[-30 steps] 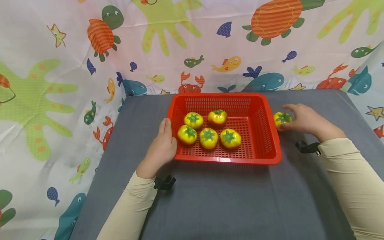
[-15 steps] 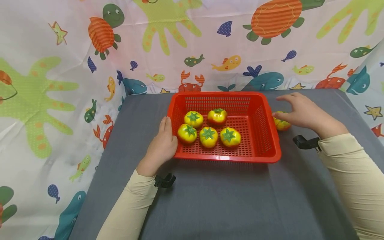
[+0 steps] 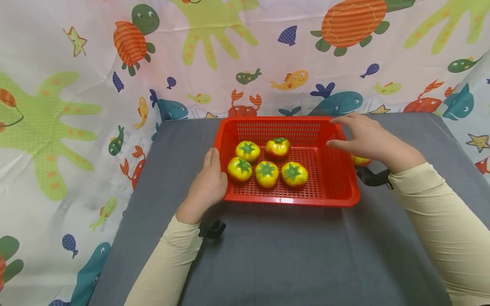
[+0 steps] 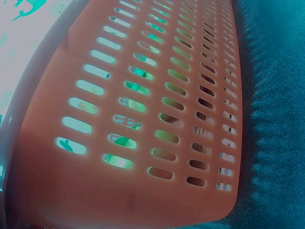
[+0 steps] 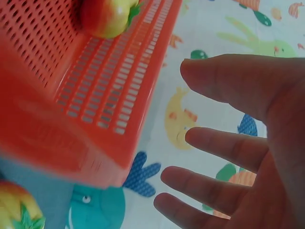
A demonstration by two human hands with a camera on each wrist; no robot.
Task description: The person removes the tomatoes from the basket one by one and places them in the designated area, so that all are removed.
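A red plastic basket (image 3: 285, 201) with slotted walls sits on the grey tabletop, holding several yellow-and-red persimmon-like fruits with green star-shaped tops, such as a fruit (image 3: 294, 174) at front. My left hand (image 3: 206, 185) rests its straight fingers along the basket's left side; the left wrist view shows the slotted wall (image 4: 162, 114) close up. Over the basket's right rim, my right hand (image 3: 369, 140) is spread with nothing between thumb and fingers. Another such fruit (image 3: 361, 161) lies outside the right wall, partly hidden under that hand; the right wrist view shows this loose fruit (image 5: 19, 207) at lower left.
The grey cloth-covered table (image 3: 275, 255) extends in front of the basket and to both sides. A curtain (image 3: 214, 38) printed with sea animals hangs behind the table and along its left and right sides.
My right hand has let go of the fruit outside the basket, risen, and moved left over the right rim. That fruit stays on the table. The left hand has stayed at the basket's side.
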